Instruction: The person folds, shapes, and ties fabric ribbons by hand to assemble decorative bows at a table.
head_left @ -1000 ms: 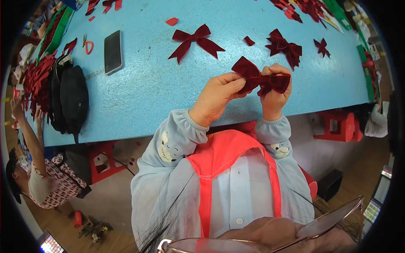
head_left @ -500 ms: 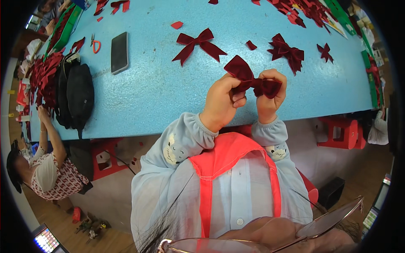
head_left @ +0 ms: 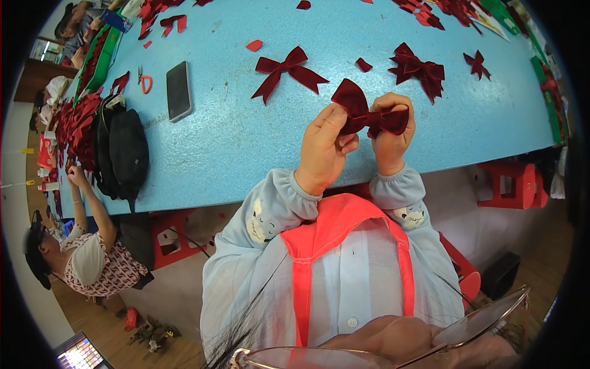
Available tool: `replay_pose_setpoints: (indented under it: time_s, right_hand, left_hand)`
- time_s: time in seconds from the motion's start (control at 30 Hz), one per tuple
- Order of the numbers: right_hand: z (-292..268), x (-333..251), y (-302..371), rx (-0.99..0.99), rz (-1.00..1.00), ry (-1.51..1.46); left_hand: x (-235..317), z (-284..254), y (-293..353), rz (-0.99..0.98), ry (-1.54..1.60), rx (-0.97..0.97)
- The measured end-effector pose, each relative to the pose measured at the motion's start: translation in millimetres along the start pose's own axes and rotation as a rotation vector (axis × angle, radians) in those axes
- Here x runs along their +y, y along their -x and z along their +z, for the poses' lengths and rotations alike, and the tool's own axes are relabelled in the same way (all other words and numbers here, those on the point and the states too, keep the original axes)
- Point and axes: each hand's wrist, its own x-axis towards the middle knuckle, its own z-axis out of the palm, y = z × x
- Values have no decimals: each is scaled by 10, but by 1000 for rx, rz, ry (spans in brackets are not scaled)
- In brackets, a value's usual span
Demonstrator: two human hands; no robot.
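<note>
A dark red velvet bow (head_left: 364,117) is held up just above the near edge of the blue table. My left hand (head_left: 321,144) pinches its left loop between thumb and fingers. At the other side, my right hand (head_left: 394,132) has its fingers curled behind and around the right loop. The knot shows between the two hands. Farther back on the table lie a flat bow with two tails (head_left: 287,74), a fuller pile of bows (head_left: 418,71) and a small bow (head_left: 476,64). A small red scrap (head_left: 364,64) rests just beyond my hands.
On the left are a phone (head_left: 179,92), orange-handled scissors (head_left: 145,81), a black bag (head_left: 123,150) and a heap of red velvet pieces (head_left: 78,132). Green trays (head_left: 101,64) stand at the table's sides. Another person (head_left: 92,252) sits at the left edge; red stools (head_left: 513,184) stand below.
My view has shifted slightly, so the table things sit a little differently in the picture. Both hands keep hold of the bow, which is turned slightly; my left fingers have straightened somewhat.
</note>
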Motion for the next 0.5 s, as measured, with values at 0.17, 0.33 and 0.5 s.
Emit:
replay_pose_setpoints:
  time_s: [0.17, 0.33, 0.5]
  right_hand:
    - [45, -35, -24, 37, 67, -87]
    - [48, -28, -19, 21, 79, -103]
    - [39, -13, -5, 32, 79, -109]
  left_hand:
    - [11, 52, -27, 56, -88, 8]
    - [-27, -8, -23, 93, -87, -39]
    - [-26, 50, -5, 103, -104, -22]
